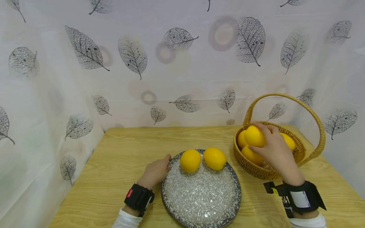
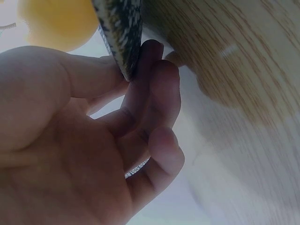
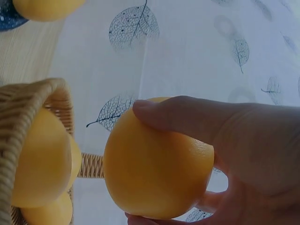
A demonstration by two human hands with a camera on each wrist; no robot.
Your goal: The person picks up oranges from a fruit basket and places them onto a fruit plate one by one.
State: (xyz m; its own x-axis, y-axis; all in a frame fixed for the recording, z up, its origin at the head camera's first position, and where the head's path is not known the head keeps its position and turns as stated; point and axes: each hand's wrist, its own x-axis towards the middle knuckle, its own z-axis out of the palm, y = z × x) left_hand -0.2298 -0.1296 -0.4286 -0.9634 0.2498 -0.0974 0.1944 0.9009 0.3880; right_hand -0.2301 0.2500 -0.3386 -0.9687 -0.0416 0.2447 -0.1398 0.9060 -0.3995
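My right hand (image 1: 275, 148) holds a yellow lemon (image 3: 157, 161) between thumb and fingers, over the left part of a wicker basket (image 1: 256, 172). More lemons lie in the basket, one (image 1: 252, 155) just below the held one and another (image 1: 288, 141) partly behind the hand. On the left, my left hand (image 1: 155, 172) pinches the rim of a round speckled grey plate (image 1: 202, 196), thumb above and fingers beneath, as the left wrist view shows. Two lemons, one on the left (image 1: 190, 161) and one on the right (image 1: 214, 158), rest at the plate's far side.
The basket's tall handle (image 1: 285, 95) arches over it and leans right. Plate and basket stand on a light wooden table (image 1: 128, 145). Behind the table hangs a pale curtain (image 1: 182, 76) with a leaf print, which also runs along both sides.
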